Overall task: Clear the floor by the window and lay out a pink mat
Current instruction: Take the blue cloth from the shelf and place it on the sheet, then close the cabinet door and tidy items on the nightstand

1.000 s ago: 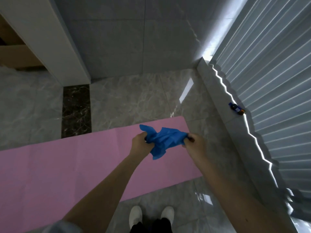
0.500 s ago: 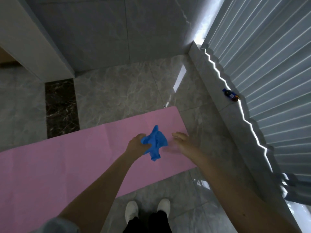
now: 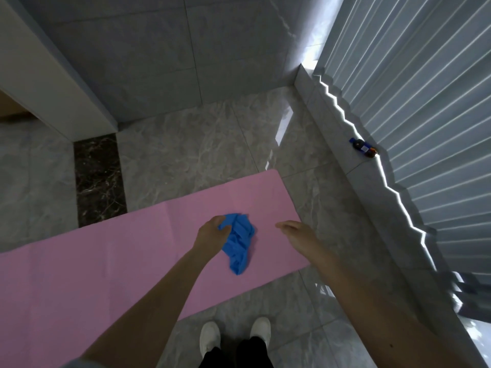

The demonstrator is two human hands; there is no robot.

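Released a second ago, the blue cloth [image 3: 237, 244] now hangs bunched from the left hand [image 3: 212, 233] alone, its fingers curled round it, above the pink mat [image 3: 106, 264]. Beside it the right hand [image 3: 297, 232] hovers with fingers straight, holding nothing. Spread flat on the tiles, the mat ends near the window ledge [image 3: 342, 144]; the cloth is best carried off in one gathered bundle.

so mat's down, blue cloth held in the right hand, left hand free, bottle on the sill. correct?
Not quite: the hands are swapped. The head view shows the left hand gripping the blue cloth, while the right hand is open and holds nothing. The rest stands: the mat lies on the floor and the bottle is on the sill.
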